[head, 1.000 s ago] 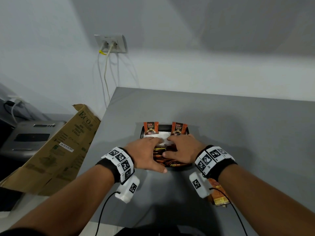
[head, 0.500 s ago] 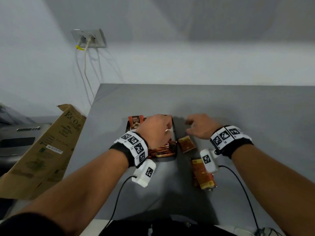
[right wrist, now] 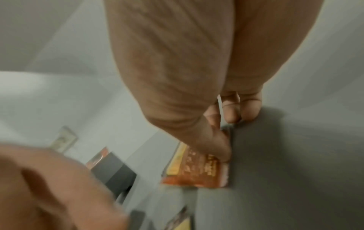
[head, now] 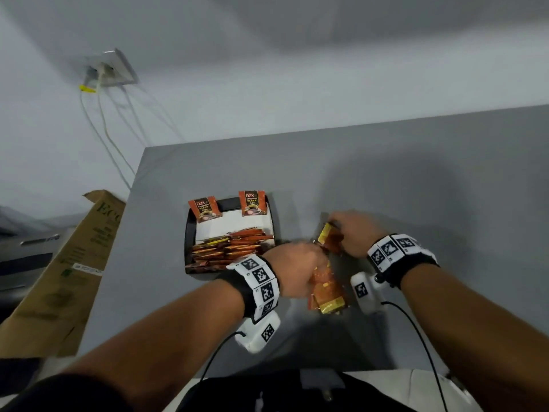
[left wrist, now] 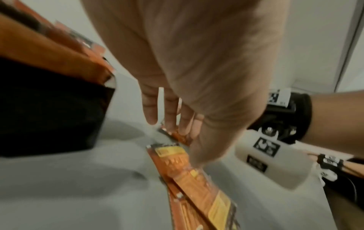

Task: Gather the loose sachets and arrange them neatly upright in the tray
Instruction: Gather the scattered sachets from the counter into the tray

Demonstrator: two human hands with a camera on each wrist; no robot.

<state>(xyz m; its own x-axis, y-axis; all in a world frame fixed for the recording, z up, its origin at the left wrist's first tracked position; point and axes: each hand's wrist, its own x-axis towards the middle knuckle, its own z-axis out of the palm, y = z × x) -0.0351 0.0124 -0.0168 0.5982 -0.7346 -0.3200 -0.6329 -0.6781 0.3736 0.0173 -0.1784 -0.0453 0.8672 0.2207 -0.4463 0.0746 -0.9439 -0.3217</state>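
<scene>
A black tray (head: pixel 187 242) on the grey table holds two sachets (head: pixel 252 203) standing at its back wall and several orange sachets (head: pixel 228 248) lying in rows at its front. Just right of the tray lies a loose pile of sachets (head: pixel 328 291). My left hand (head: pixel 309 258) reaches down onto the pile's far end; in the left wrist view its thumb and fingers (left wrist: pixel 171 118) pinch a small orange sachet (left wrist: pixel 178 137). My right hand (head: pixel 341 233) pinches another sachet (head: pixel 329 240), thumb on its face (right wrist: pixel 197 169), fingers behind its far edge.
The table's left edge (head: pixel 133 203) runs close beside the tray, with a cardboard box (head: pixel 74 263) leaning below it. A wall socket (head: pixel 111 69) with cables hangs at the back left. Wrist camera units (head: pixel 364 291) and their cables trail near the front edge.
Both hands left the tray and moved right to the loose sachets. The right hand took hold of one sachet, and the left hand came down on the pile.
</scene>
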